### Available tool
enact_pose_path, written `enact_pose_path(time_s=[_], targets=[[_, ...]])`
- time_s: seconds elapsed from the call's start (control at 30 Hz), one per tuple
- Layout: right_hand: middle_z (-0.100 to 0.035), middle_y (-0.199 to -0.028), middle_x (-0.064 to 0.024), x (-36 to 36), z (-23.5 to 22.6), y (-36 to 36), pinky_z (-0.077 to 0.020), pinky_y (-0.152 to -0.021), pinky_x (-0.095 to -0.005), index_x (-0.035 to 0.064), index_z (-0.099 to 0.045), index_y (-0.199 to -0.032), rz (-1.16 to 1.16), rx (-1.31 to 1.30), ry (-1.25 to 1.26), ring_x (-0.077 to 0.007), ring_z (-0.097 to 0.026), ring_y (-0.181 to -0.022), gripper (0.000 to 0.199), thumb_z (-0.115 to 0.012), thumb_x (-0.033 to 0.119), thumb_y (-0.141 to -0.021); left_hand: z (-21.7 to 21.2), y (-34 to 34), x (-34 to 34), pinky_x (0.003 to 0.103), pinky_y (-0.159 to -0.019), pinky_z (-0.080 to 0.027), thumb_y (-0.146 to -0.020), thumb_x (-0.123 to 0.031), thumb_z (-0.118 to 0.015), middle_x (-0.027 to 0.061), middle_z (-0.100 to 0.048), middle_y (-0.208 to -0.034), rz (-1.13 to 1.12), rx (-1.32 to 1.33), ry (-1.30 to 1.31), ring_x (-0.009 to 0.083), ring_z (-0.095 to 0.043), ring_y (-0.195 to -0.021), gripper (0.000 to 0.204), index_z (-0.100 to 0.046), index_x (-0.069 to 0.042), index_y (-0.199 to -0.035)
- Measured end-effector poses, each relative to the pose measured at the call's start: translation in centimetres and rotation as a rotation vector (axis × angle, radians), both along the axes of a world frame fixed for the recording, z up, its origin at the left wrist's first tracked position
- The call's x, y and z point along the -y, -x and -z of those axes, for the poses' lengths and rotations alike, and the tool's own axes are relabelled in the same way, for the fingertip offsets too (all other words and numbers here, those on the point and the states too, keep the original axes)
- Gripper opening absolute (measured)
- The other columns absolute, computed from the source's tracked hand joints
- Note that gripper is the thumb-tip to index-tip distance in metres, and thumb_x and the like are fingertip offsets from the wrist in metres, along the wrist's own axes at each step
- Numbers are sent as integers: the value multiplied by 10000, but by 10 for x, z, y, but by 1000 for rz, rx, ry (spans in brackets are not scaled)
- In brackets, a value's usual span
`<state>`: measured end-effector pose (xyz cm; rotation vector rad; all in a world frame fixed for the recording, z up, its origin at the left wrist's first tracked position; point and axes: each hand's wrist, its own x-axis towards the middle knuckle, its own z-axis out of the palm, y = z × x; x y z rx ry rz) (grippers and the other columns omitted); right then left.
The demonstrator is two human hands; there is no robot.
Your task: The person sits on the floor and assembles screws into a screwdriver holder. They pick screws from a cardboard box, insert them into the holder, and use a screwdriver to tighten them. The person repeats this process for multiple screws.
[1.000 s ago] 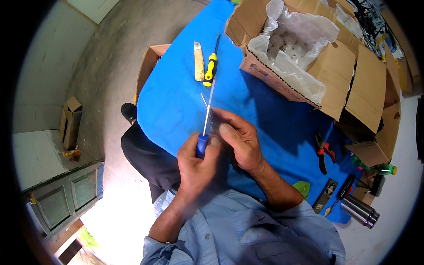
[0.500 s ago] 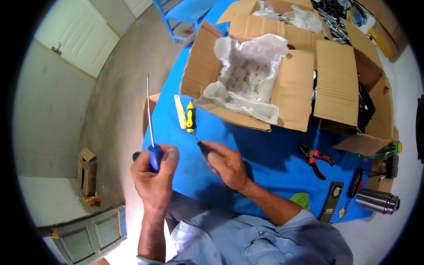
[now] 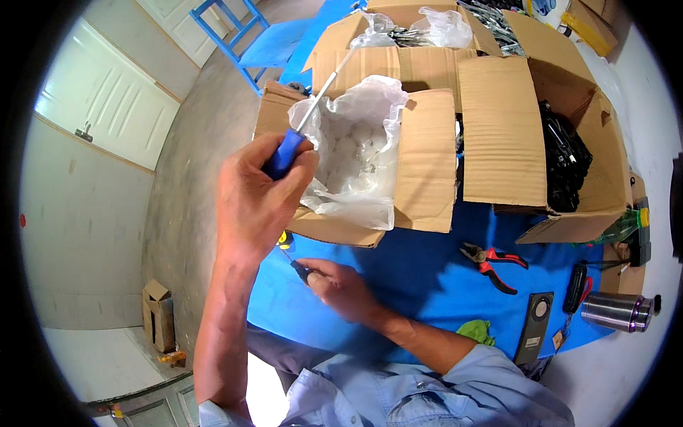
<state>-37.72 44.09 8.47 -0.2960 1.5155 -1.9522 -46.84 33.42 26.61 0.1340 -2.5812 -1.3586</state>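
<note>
A blue-covered table stands in a room with a grey floor. On its near side lie a green rag and a flat grey metal piece, with a steel flask near the right edge. Just beyond, the right hand is low over the cloth, its thumb and fingers pinching a small dark piece with a thin metal end. Pliers with red and black handles rest to its right. The left hand is higher, fist closed around the blue handle of a screwdriver, whose shaft slants up and away in front of the nearest cardboard box. That box is open and lined with a cloudy plastic bag, with many small, pale, see-through pieces inside; their kind is too unclear to tell. To its right, another open box holds shiny black things. Farther back, a third box contains plastic wrapping and slim metal pieces. Beyond the table are a blue chair and, left, a white door.
</note>
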Motion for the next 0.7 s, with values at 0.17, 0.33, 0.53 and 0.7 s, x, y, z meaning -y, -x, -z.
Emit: enact_pose_path(time_s=[0.17, 0.33, 0.53, 0.7], targets=[[-626, -864, -23, -1, 0, 1, -486, -670, -270, -4, -626, -1382, 15, 15, 22, -90, -564, -746, 432, -527, 231, -1034, 19, 11, 0, 259, -572, -407, -916, -105, -739, -32, -558, -697, 44, -106, 51, 49, -472, -654, 150, -701, 40, -909], [-600, -857, -5, -1, 9, -1, -486, -658, -250, -1, -602, -1416, 17, 68, 100, -79, -553, -747, 447, -515, 235, -1046, 9, -6, 9, 239, -625, -425, -949, -107, -727, -34, -599, -749, -77, -118, -3, 46, -498, -692, 135, -716, 26, -972], [-652, -977, -35, -6, 14, 0, -503, -657, -245, 25, -584, -1433, 50, 260, 268, -90, -592, -774, 412, -540, 222, -1074, 17, -92, 34, 188, -533, -355, -1028, -227, -654, 14, -673, -827, -312, -67, -132, 18, -483, -615, 280, -684, 18, -1160], [-648, -1028, -94, -13, 6, 3, -511, -664, -276, -1, -543, -1450, 2, 460, 398, -142, -590, -821, 424, -495, 206, -1084, 82, -203, 63, 174, -481, -317, -1065, -246, -578, 56, -687, -869, -448, 100, -307, 7, -449, -571, 338, -632, 16, -1271]])
